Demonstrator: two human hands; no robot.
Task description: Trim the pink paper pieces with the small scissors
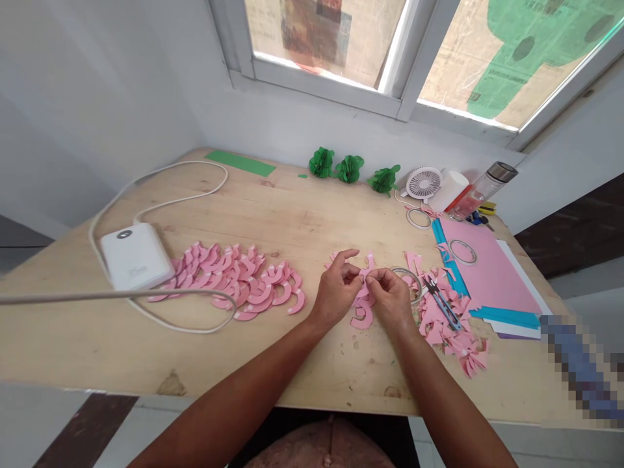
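Note:
My left hand [338, 290] and my right hand [390, 298] meet over the middle of the wooden table [292, 214], both pinching a small curved pink paper piece [366, 272] between thumbs and fingertips. A few more pink curved pieces [361, 317] lie on the table under my hands. To the left spreads a pile of several finished pink curved pieces [244, 283]. A roll of clear tape [409, 281] sits just beyond my right hand.
Pink scraps [451, 328] and small scissors [443, 303] lie at the right, beside pink and blue paper sheets [487, 273]. A white power bank [135, 255] with cable is at the left. Green paper balls [349, 168], a small fan [423, 182] and a bottle [480, 190] stand at the back.

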